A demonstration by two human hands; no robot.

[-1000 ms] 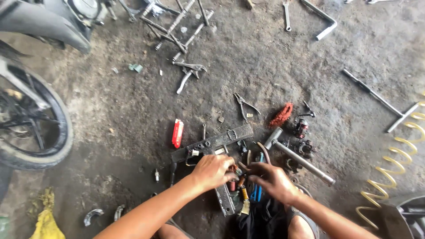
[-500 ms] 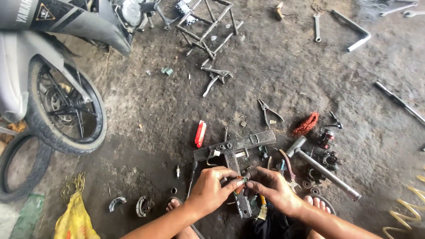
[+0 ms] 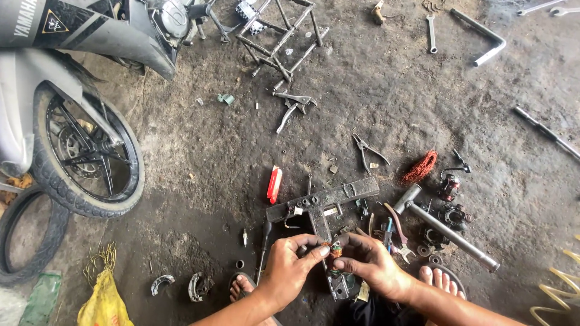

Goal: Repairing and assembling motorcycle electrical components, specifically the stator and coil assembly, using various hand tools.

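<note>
Small coppery part (image 3: 330, 249) pinched between left hand (image 3: 289, 265) and right hand (image 3: 370, 264) fingertips; judged light, fiddly, best gripped at edges.

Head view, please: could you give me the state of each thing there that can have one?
Left hand: pinching a small copper-wound part.
Right hand: pinching the same part.
Locking pliers: lying on the ground, handles spread.
Needle-nose pliers: lying open.
Motorcycle: standing upright.
Loose tyre: lying flat.

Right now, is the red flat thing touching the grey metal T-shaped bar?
Apart. In the head view, bare dirt shows between the red flat thing and the grey metal T-shaped bar.
</note>
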